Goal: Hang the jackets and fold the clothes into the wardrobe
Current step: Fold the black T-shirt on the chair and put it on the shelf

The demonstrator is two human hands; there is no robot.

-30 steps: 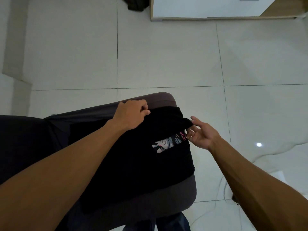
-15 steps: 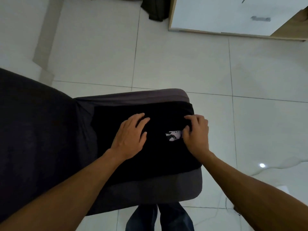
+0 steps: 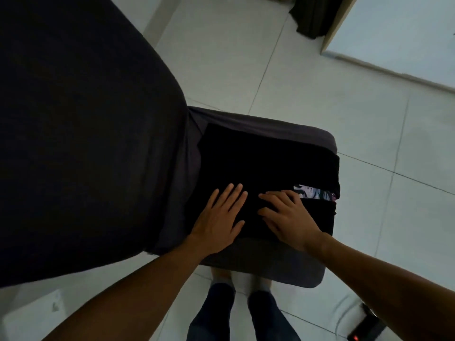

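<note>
Both hands press flat on a folded black T-shirt (image 3: 266, 163) lying on a dark grey chair seat (image 3: 317, 137) at the centre of the frame. The left hand (image 3: 219, 217) rests palm down with fingers spread open on the shirt's near edge; the right hand (image 3: 290, 217) lies just beside it, fingers extended and open, gripping nothing. A strip of printed graphic (image 3: 312, 191) shows in the fold at centre right. The chair's dark backrest (image 3: 73, 131) fills the upper left. A dark garment (image 3: 312, 16) lies on the white tiled floor (image 3: 221, 57) at the upper right.
</note>
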